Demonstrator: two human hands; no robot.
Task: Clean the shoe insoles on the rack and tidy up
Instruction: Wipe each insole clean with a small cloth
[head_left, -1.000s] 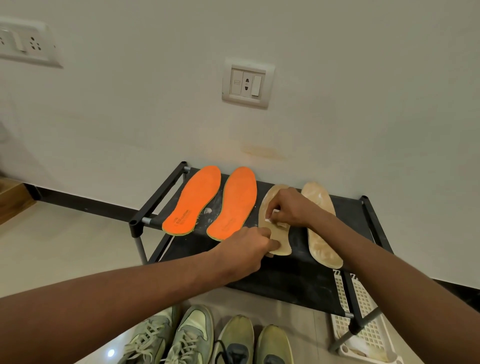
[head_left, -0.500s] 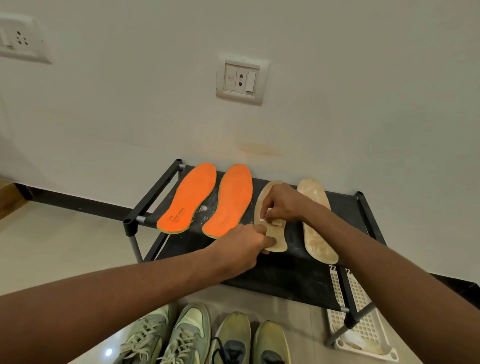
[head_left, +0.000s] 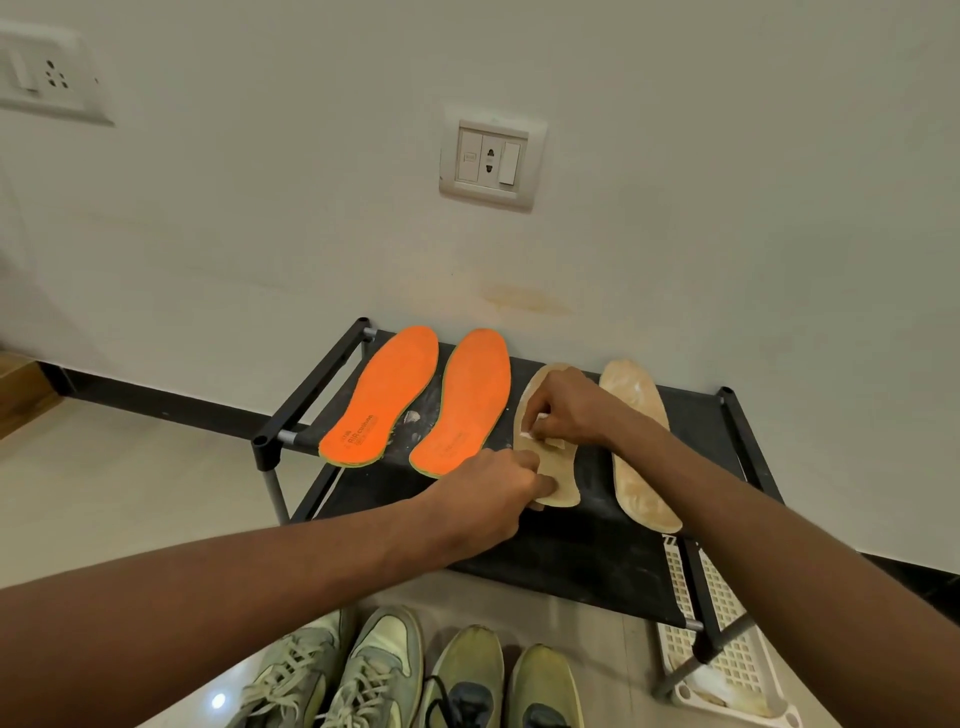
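The tan insole (head_left: 558, 475) under treatment lies third from the left on the rack (head_left: 571, 551), flat on the black top shelf, toe toward the wall. The right hand (head_left: 563, 415) is curled on a small white wipe (head_left: 537, 422), apparently a tissue or cloth scrap, pressed against the insole's middle. The left hand (head_left: 493, 493) pins the heel end, fingertips bent onto the insole's edge.

Progress, as judged: cleaning is under way on this piece and not complete. The second tan insole (head_left: 641, 457), just beside it to the right, carries pale streaks near the toe and looks unfinished. The two orange insoles (head_left: 384, 397), to the left, appear bright and even; whether they have been wiped cannot be told. Whitish crumbs and smears lie on the shelf between the orange pair, so tidying remains outstanding.

Materials: the tan insoles are thin, matt, flexible sheets with worn, mottled faces and rounded toes. The orange ones are thicker foam with a green underside edge and printed lettering at the heel. The shelf is dark fabric stretched in a black tube frame with grey joints.

Beyond: four worn greenish sneakers (head_left: 415, 680) stand on the floor below the rack's near edge; a white perforated plastic basket (head_left: 727, 649) sits at its right foot.
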